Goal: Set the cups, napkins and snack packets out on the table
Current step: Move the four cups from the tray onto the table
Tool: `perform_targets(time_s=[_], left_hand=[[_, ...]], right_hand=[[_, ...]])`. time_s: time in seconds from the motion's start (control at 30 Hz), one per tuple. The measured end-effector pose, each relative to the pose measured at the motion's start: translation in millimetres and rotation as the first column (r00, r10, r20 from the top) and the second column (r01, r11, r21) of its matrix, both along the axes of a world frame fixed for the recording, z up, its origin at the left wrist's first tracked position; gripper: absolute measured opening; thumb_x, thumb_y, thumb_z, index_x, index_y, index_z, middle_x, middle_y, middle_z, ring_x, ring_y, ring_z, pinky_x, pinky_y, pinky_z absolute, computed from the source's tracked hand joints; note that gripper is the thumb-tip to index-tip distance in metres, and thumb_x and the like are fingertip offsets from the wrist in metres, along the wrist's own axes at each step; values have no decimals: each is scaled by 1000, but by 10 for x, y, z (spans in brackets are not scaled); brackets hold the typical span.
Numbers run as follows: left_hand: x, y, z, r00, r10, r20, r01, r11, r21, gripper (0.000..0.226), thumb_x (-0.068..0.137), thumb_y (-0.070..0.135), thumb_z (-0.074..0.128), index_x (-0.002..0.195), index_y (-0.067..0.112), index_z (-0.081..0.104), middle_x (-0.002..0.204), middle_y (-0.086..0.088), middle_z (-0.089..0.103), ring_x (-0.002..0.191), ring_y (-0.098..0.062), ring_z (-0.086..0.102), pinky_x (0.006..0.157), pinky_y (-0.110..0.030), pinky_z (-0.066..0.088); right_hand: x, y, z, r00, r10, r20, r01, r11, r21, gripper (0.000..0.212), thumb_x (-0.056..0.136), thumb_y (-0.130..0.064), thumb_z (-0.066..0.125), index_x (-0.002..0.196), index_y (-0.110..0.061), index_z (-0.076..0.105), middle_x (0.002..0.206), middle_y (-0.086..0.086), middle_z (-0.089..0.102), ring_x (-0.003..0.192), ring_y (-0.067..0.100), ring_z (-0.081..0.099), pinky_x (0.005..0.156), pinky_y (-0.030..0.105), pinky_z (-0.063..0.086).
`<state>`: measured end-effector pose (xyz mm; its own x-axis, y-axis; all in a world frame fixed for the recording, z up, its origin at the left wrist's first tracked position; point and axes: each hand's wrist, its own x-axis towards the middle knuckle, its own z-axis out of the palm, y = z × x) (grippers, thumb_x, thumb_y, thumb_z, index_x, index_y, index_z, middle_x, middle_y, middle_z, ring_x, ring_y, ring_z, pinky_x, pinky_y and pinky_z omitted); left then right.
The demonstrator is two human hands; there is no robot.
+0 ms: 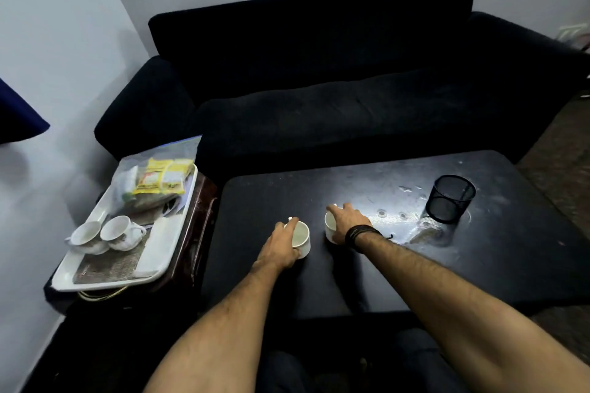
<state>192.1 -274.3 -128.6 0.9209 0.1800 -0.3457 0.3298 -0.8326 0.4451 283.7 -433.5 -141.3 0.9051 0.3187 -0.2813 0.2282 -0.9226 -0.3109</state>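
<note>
Two white cups stand on the dark table (498, 258). My left hand (281, 249) grips the left cup (301, 238) from its left side. My right hand (346, 218) covers the right cup (330, 226) from above and holds it. Both cups rest on the tabletop, a short gap apart. On the white tray (162, 246) at the left lie two more white cups (123, 231) with handles. At the tray's far end yellow snack packets (162, 177) sit with a clear plastic bag (178, 148). Napkins are not clearly visible.
A black mesh holder (450, 198) stands at the table's far right. The tray rests on a small dark side table (204, 201) left of the main table. A black sofa (335, 80) runs behind both. The wall is at the left.
</note>
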Motion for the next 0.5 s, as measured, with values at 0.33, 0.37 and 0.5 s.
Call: perform_targets(time_s=[0.33,0.37,0.5], left_hand=[[407,-196,-38,1000,-11,-12,11,1000,-27,73,90,10,56,152,33,26,141,-9,35,128,-35,46,108,-45,40],[436,-220,-42,1000,-10,-11,9,1000,-30,73,90,9,56,152,34,26,141,-9,35,128,-35,46,108,-45,40],[492,-265,-47,1000,-7,-13,6,999,-33,74,89,9,56,151,36,25,141,-7,34,128,-34,46,107,-47,41]], right_hand=[[233,-155,-62,998,-57,-3,57,998,-21,60,85,-29,62,140,-27,38,134,15,41,120,38,50,96,47,48],[243,-161,-71,998,-57,-1,57,998,-22,61,85,-29,61,141,-27,37,134,15,40,120,39,49,96,48,48],[261,-161,-86,998,-59,7,59,998,-21,60,86,-33,60,141,-27,37,134,15,41,120,38,49,95,48,49]])
